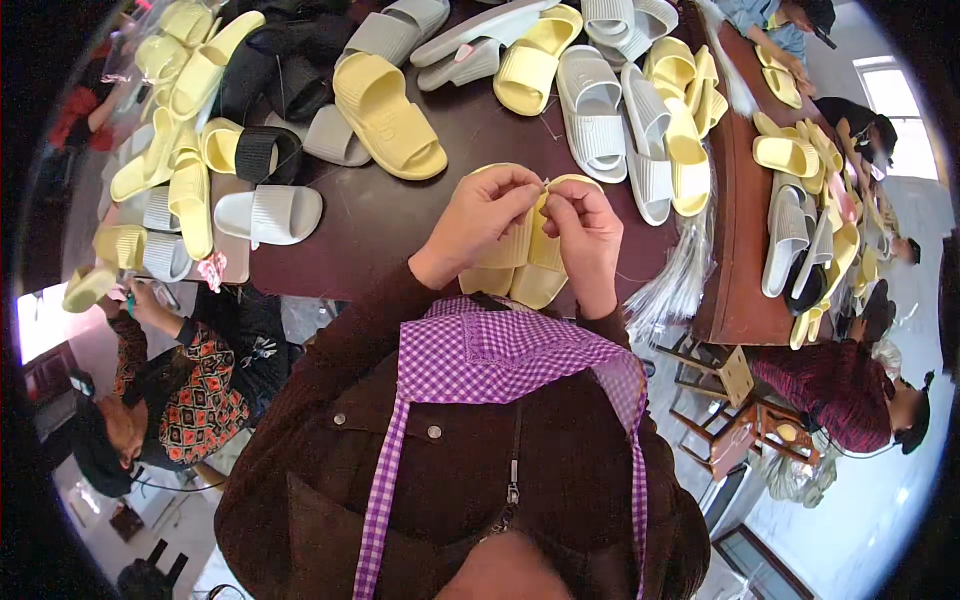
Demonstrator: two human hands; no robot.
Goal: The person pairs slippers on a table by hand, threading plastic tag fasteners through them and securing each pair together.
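Looking down from the head view: a pair of pale yellow, ribbed-strap slide sandals (540,286) lies directly beneath both hands, side by side at the near edge of the dark red-brown table (365,225). Long axes run away from the body. Left hand (480,225) comes over from the left, right hand (588,238) from the right; neither looks clearly nearer. Fingers of both curled, thumbs and fingertips pinched almost together above the pair's far end; anything between them too small to tell.

Around: large pale yellow slide with a smooth strap (390,115) beyond the left hand; light grey ribbed slide (592,115) beyond the right. Bundle of thin clear strands (675,285) hangs off the table, right side. Purple-and-white checked apron (520,345) crowds the near side. Hands themselves hide much of the pair; no loose slide seen between.
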